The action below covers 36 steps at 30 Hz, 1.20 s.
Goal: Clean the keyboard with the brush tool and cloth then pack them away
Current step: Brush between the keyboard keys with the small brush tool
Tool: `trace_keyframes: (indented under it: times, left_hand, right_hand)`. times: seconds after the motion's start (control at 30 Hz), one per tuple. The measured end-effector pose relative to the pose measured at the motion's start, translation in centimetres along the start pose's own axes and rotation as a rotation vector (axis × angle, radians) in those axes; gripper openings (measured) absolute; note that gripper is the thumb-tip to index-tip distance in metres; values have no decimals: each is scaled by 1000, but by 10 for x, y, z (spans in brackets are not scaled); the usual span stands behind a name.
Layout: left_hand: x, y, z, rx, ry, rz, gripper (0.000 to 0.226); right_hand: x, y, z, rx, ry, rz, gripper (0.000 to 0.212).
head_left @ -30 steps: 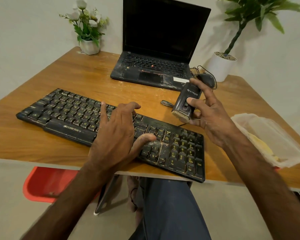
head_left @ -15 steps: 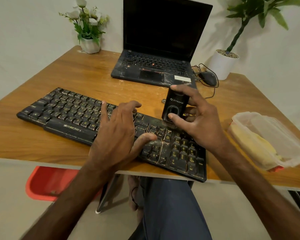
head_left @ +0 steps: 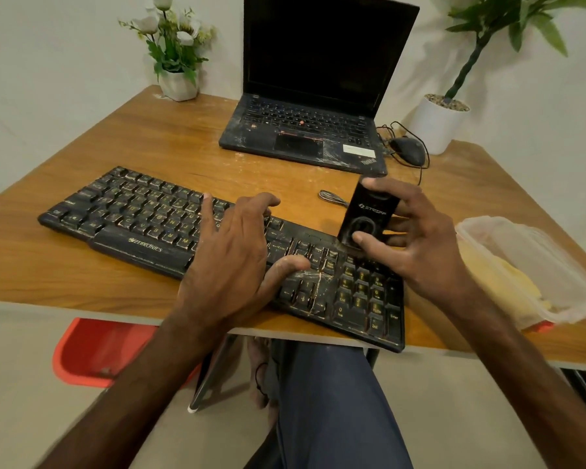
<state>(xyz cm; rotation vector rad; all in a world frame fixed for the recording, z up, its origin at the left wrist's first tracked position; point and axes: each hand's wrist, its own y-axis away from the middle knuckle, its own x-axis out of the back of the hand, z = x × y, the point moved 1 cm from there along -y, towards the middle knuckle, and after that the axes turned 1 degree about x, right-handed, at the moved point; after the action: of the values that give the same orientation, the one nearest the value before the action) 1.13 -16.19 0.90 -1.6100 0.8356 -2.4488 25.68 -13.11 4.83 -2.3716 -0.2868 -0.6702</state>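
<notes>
A: What lies nearest us?

B: The keyboard (head_left: 142,211) sits slantwise on the worktop (head_left: 65,265), with its near right corner overhanging the edge. Our left hand (head_left: 230,252) rests on the middle keys, fingers spread and straight, holding nothing.

A: And the brush?

B: Our right hand (head_left: 416,242) pinches the brush (head_left: 369,211) between thumb and fingertips. It stands upright with its lower end at the keys just above the number pad. The bristles are hidden behind the thumb, so we cannot confirm contact.

A: Which step is this?

B: We judge it to be brushing; wiping and packing are not yet done. The cloth (head_left: 501,275) appears to be the yellow mass inside the clear box (head_left: 552,252), just beside the keyboard on the right.

A: What could go wrong?

B: Three faults.
1. If the left hand lifts, sideways strokes may slide the overhanging corner off the worktop.
2. The fingertip pinch looks light, so a snag on a key edge could twist the brush loose.
3. Strokes toward the far side would drive dust at the laptop (head_left: 301,130) and mouse (head_left: 409,151) behind.

A: Remedy?

B: We would press down firmly and stroke along the rows, short and light.
</notes>
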Motion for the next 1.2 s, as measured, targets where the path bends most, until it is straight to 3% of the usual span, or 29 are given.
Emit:
trace_keyframes:
  times: [0.23, 0.53, 0.73, 0.83, 0.9, 1.03, 1.13, 1.2]
  left_hand:
    - [0, 2, 0, -1, -50, -43, 88]
    - [0, 1, 0, 10, -33, -46, 92]
    - [1, 3, 1, 18, -43, -88, 95]
    - [1, 4, 2, 10, -50, -78, 93]
    - [0, 5, 1, 15, -31, -67, 91]
    - [3, 4, -1, 19, 25, -92, 97]
    - [7, 6, -8, -96, 50, -195, 102]
    - [10, 9, -16, -183, -23, -285, 115]
  right_hand:
    - [-48, -42, -9, 34, -39, -103, 62]
    - [3, 2, 2, -8, 26, -42, 65]
    - [-44, -40, -3, 32, -43, -110, 62]
    - [-58, -66, 1, 88, 80, -106, 62]
    - [-54, -73, 8, 56, 128, -38, 64]
    - [-32, -56, 8, -62, -26, 128, 66]
    - [-17, -36, 6, -150, -249, 230, 66]
    - [-6, -24, 8, -323, -478, 347, 66]
